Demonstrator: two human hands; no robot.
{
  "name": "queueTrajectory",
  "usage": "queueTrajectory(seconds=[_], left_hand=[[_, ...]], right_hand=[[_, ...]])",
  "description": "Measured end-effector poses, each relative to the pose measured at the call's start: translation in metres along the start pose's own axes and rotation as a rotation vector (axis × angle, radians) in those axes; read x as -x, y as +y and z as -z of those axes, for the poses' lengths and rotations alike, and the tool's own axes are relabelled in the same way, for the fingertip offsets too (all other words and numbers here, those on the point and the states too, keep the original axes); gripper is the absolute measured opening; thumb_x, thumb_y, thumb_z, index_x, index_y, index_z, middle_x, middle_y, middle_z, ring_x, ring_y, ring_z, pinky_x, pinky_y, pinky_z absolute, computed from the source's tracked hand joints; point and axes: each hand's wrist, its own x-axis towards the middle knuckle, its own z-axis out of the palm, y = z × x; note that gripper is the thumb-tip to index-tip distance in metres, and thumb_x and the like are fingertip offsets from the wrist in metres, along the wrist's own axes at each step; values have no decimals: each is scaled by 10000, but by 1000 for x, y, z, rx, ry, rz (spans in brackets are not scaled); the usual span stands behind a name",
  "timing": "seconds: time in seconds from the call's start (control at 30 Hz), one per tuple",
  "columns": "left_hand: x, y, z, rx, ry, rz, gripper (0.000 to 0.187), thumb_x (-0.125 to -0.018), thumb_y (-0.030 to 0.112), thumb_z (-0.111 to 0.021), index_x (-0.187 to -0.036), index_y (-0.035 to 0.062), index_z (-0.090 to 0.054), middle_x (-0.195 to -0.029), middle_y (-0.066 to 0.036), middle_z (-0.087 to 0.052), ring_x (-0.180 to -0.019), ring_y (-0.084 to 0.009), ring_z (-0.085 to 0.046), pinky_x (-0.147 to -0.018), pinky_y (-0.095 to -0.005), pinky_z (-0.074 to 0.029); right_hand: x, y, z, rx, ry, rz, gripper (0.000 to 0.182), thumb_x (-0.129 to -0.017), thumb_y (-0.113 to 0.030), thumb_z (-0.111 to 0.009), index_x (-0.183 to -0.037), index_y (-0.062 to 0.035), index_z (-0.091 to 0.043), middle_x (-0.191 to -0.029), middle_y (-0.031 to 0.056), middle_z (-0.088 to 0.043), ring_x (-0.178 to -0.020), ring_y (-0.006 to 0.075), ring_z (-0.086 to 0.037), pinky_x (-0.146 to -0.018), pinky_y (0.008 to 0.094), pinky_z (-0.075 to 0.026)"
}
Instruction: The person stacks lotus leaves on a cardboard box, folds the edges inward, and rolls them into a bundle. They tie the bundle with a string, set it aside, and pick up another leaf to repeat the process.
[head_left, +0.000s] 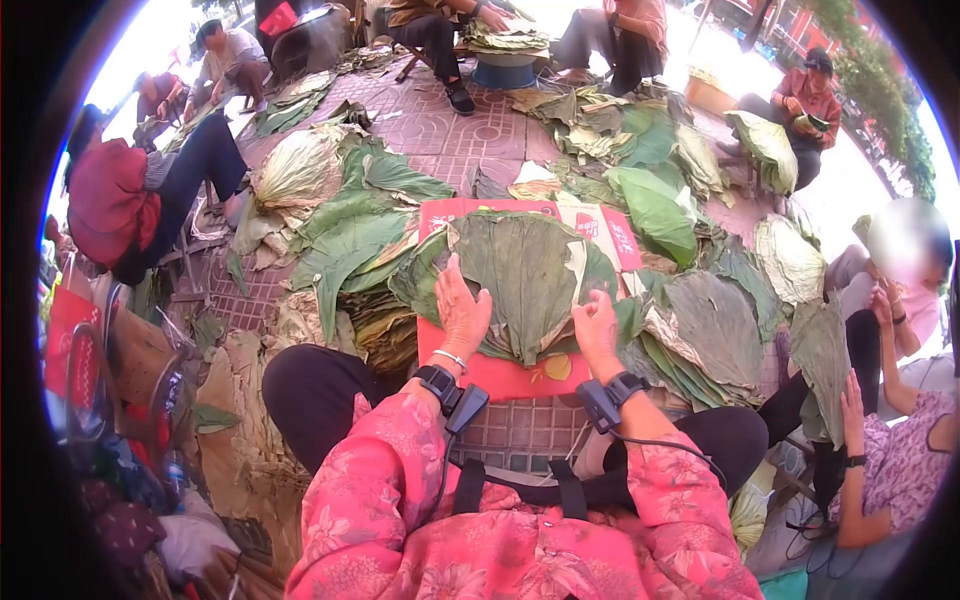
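A stack of folded, fan-shaped dried lotus leaves [515, 275] lies in front of me on a red cardboard sheet [530, 377], its narrow end toward me. My left hand [463, 310] rests against the left side of the stack, fingers stretched out and thumb apart. At the right edge of the leaves is my right hand [597, 325], its fingers curled in at the leaf edge. What lies under those fingers is partly hidden. Both wrists carry dark strapped devices, and a light bracelet circles the left one.
Piles of green leaves [352, 235] lie to the left, and more folded leaves [705, 325] to the right. Several people sit around on the tiled ground [450, 130]. At the right, a nearby person's hand [851, 408] is beside a hanging leaf [820, 362].
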Motion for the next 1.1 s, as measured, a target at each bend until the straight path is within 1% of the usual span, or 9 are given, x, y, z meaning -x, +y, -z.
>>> queueTrajectory(seconds=[0.07, 0.13, 0.17, 0.27, 0.5, 0.67, 0.8, 0.93, 1.1], left_hand=[[4, -1, -4, -126, -11, -217, 669, -749, 229, -640, -1329, 66, -348, -1261, -157, -419, -1198, -329, -369, -945, -447, -331], [10, 7, -15, -200, -151, -419, 667, -766, 315, -634, -1331, 79, -368, -1376, -170, -324, -1301, -346, -248, -1009, -482, -254], [15, 8, -20, -293, -266, -433, 717, -770, 466, -602, -1337, 88, -380, -1441, -190, -233, -1346, -363, -171, -1040, -517, -196], [28, 2, -23, -463, -450, -461, 759, -780, 523, -569, -1375, 115, -332, -1456, -211, -178, -1361, -364, -126, -1052, -541, -155], [27, 3, -21, -473, -483, -444, 791, -756, 543, -579, -1374, 116, -331, -1467, -213, -140, -1368, -366, -90, -1058, -541, -139], [27, 2, -20, -459, -498, -434, 793, -756, 537, -582, -1376, 113, -328, -1472, -213, -124, -1371, -366, -73, -1061, -541, -123], [27, 4, -20, -456, -504, -424, 799, -755, 546, -576, -1378, 112, -325, -1474, -214, -117, -1373, -366, -68, -1062, -544, -111], [25, 0, -23, -457, -509, -423, 805, -752, 558, -572, -1379, 116, -327, -1477, -210, -115, -1373, -366, -69, -1061, -543, -107], [21, -1, -21, -429, -546, -403, 775, -766, 548, -570, -1379, 138, -331, -1486, -190, -102, -1379, -347, -59, -1060, -544, -112]], right_hand=[[5, -6, 2, 218, 151, 334, 505, -756, -178, -613, -1219, -31, -471, -1145, 139, -548, -1062, 266, -508, -856, 359, -414], [11, -20, -2, 373, 71, 454, 566, -797, -289, -586, -1295, -79, -422, -1323, 121, -413, -1231, 286, -360, -936, 428, -343], [13, -16, -8, 474, 14, 479, 582, -811, -349, -560, -1311, -94, -406, -1349, 119, -390, -1254, 285, -341, -940, 470, -324], [19, 3, -20, 648, -125, 520, 617, -844, -468, -488, -1341, -123, -366, -1396, 118, -345, -1301, 294, -293, -958, 544, -270], [-19, 0, 53, 487, -495, 370, 643, -850, -464, -489, -1363, -116, -317, -1396, 141, -340, -1292, 328, -307, -968, 589, -283], [-52, 38, 200, 585, -591, 352, 501, -728, -273, -644, -1173, -67, -543, -1147, 181, -570, -1091, 331, -517, -925, 373, -417], [-47, 120, 311, 896, -631, 201, 593, -583, -198, -761, -1133, -73, -575, -1095, 164, -601, -1028, 308, -564, -875, 371, -451], [4, 166, 350, 782, -601, -92, 415, -618, -134, -741, -1010, -41, -643, -905, 154, -660, -852, 253, -631, -758, 336, -485], [22, 167, 355, 562, -307, -127, 219, -639, -98, -718, -844, -34, -676, -766, 133, -665, -712, 209, -639, -669, 322, -492]])
